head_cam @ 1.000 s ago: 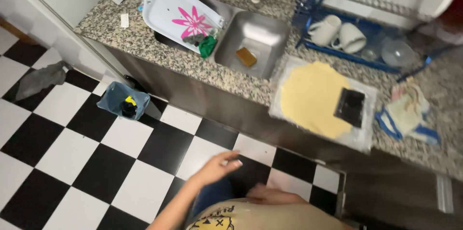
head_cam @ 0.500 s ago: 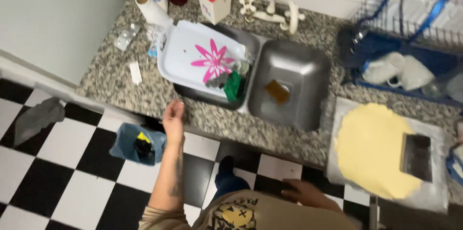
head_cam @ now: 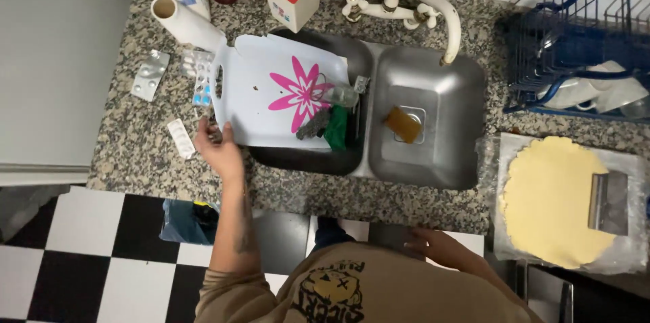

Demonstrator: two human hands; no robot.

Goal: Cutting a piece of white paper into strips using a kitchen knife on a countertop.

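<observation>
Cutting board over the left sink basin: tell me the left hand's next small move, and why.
Probably close the fingers on the board's near-left corner. The left hand is at the white cutting board edge, though a grip isn't clear, and the board lies tilted across the sink rim.

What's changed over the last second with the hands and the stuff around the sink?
The left hand rose from down by the floor to the counter and now touches the lower left corner of the white flowered cutting board lying over the left sink basin. The right hand remains low by the waist, holding nothing. The board, the rolled dough with its scraper and the dish rack stayed put.
</observation>
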